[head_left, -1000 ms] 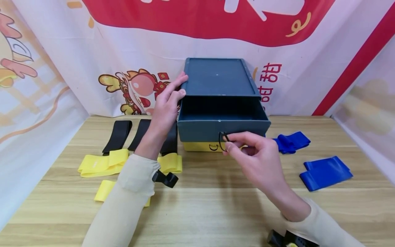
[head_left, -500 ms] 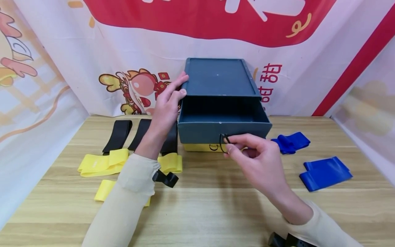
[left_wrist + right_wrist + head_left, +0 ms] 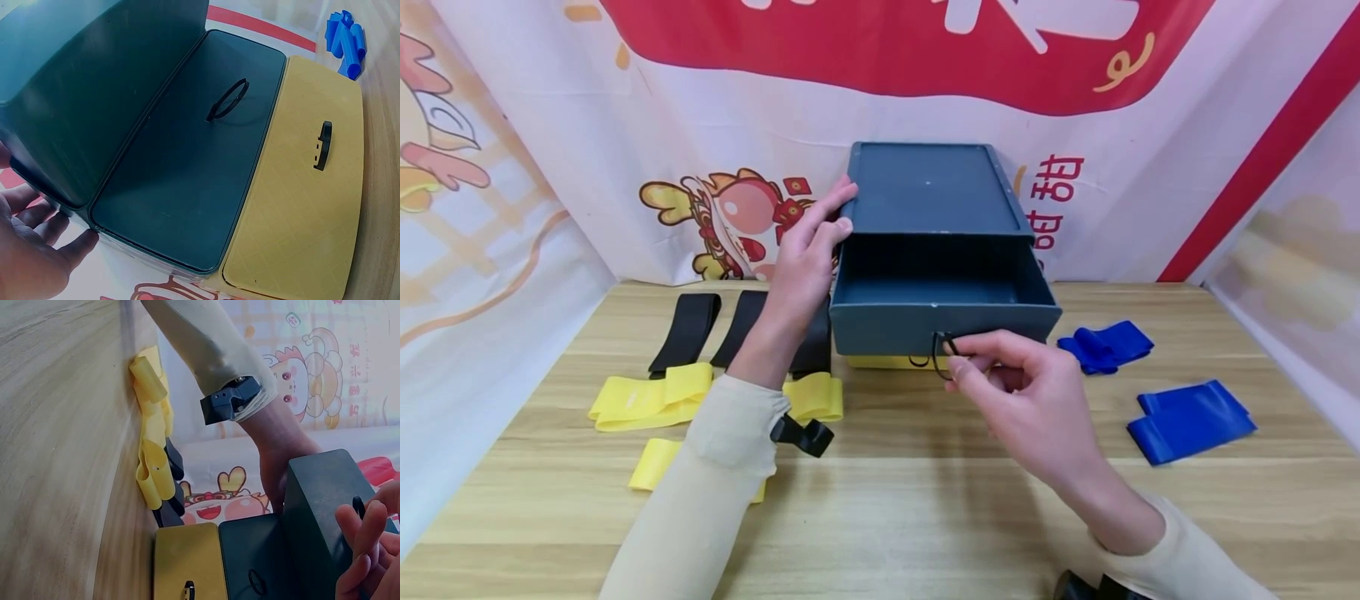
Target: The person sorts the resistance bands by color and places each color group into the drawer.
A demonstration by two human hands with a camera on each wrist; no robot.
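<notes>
A dark blue-green drawer box stands against the back cloth. Its top drawer is pulled out, and no contents show in the visible part of its inside. My right hand pinches the black loop handle on that drawer's front between thumb and index finger. My left hand rests against the box's left side, fingers extended along it. In the left wrist view a closed dark middle drawer and a closed yellow bottom drawer lie below, each with a black handle.
Several black bands and yellow bands lie folded at the left, partly hidden by my left arm. Blue bands lie on the wooden table at the right. Printed cloth hangs behind the box.
The top drawer has slid a little farther out towards me, with my right hand on its handle. My left hand has stayed in place on the box's side.
</notes>
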